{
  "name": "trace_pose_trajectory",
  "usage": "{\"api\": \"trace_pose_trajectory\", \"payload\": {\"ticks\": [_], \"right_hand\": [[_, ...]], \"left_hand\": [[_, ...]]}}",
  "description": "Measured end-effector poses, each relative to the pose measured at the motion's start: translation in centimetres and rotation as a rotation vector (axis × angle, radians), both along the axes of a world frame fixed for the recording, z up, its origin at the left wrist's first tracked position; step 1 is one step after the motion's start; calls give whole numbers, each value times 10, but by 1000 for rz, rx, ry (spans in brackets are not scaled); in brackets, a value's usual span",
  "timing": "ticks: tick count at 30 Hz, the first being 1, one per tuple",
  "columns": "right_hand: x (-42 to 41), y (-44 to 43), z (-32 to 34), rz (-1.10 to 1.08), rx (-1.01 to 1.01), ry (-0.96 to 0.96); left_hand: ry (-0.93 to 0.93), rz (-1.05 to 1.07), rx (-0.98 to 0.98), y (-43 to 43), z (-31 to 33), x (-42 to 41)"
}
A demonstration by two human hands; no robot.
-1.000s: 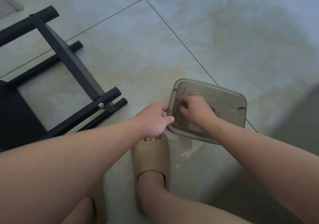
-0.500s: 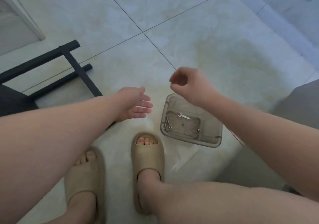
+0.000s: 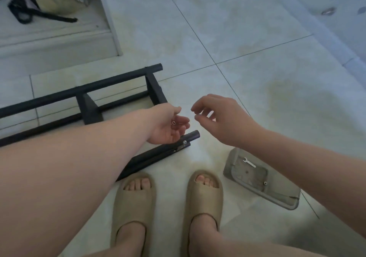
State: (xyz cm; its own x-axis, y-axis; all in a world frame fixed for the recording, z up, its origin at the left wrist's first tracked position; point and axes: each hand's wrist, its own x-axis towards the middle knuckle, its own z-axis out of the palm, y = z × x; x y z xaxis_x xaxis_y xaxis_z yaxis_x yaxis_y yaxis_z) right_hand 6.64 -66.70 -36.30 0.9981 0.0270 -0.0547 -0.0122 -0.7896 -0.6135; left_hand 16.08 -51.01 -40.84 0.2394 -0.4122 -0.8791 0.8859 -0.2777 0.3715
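**Frame build looked barely started, hardware only just picked out**

The tiled floor (image 3: 257,68) had the black metal frame (image 3: 89,90) lying flat on it, and I'd say nearly all the fastening was left to do. A clear plastic tray (image 3: 277,195) sat on the floor to the right, just beside the right slipper (image 3: 204,195).

The left hand (image 3: 168,126) hovered palm up over the frame's near tube end, loosely cupped. The right hand (image 3: 221,120) was close beside it with fingers curled and thumb and fingertip nearly meeting. Couldn't tell if anything was pinched there.

Small stuff:
- The little wrench (image 3: 249,162) and a loose nut (image 3: 265,183) lay in the tray, not in use.
- One bolt (image 3: 184,142) was in that tube end.
- A tiny washer (image 3: 173,122) rested in the left palm, not gripped.

Both feet parked right by the frame end looked like the only thing in the way
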Motion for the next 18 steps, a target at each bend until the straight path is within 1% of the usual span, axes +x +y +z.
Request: {"api": "trace_pose_trajectory", "payload": {"ticks": [2,5,7,9,12,14,18], "right_hand": [[7,1,-14,9,-19,57],[19,-1,-37,61,-109,227],[28,-2,-50,138,-211,350],[36,-1,-61,259,-301,410],[45,4,-76,435,-383,453],[51,5,-84,462,-347,479],[62,1,-91,475,-250,489]], "left_hand": [[-8,-11,39,16,-11,9],[-57,45,79,32,-27,24],[-102,118,97,36,-39,32],[-153,112,117,37,-53,34],[-258,-62,157,33,-75,25],[-319,-189,140,28,-86,17],[-393,-295,52,19,-96,10]]}}
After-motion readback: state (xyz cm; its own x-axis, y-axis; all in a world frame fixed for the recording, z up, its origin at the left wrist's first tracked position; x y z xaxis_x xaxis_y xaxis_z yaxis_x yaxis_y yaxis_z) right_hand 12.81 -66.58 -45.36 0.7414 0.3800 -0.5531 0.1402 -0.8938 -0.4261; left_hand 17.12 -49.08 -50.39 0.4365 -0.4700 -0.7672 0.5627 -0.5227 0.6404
